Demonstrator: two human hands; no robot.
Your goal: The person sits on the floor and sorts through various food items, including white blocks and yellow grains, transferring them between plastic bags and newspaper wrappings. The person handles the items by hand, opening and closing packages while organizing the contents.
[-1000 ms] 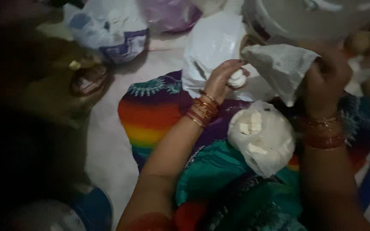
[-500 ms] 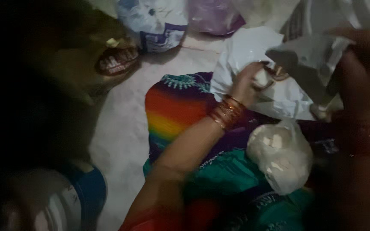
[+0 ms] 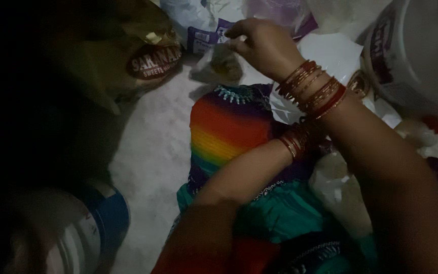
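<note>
Right hand [image 3: 262, 45] pinches our small clear bag [image 3: 218, 65] by its top above the rainbow cloth [image 3: 226, 129]; left hand is hidden, so we cannot tell.

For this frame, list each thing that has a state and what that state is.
Right hand: reached across, pinching the small clear bag.
Small clear bag: held, brownish contents inside, hanging by the floor.
Left hand: hidden behind the right forearm.
White lumps bag: resting on the lap.
Blue-rimmed tub: upright on the floor.
</note>
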